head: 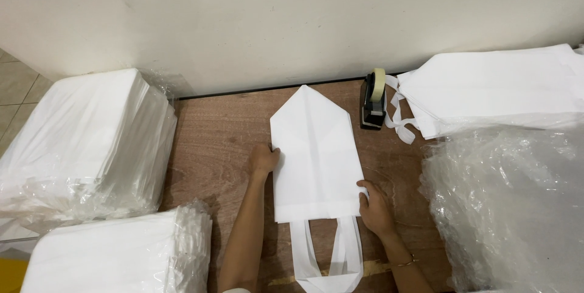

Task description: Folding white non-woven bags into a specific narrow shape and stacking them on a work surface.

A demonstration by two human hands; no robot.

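A white fabric bag point(313, 159) lies flat on the brown wooden table point(213, 147), its far end folded into a point and its handles point(328, 256) trailing toward me. My left hand point(263, 160) presses on the bag's left edge, fingers curled onto the fabric. My right hand point(374, 205) rests at the bag's lower right corner, fingertips on the fabric. Neither hand lifts the bag off the table.
Stacks of white bags in clear plastic sit at the left point(85, 141) and lower left point(121, 256). A black tape dispenser point(373, 101) stands by the wall. More white bags point(493, 86) and crumpled clear plastic point(511, 208) fill the right side.
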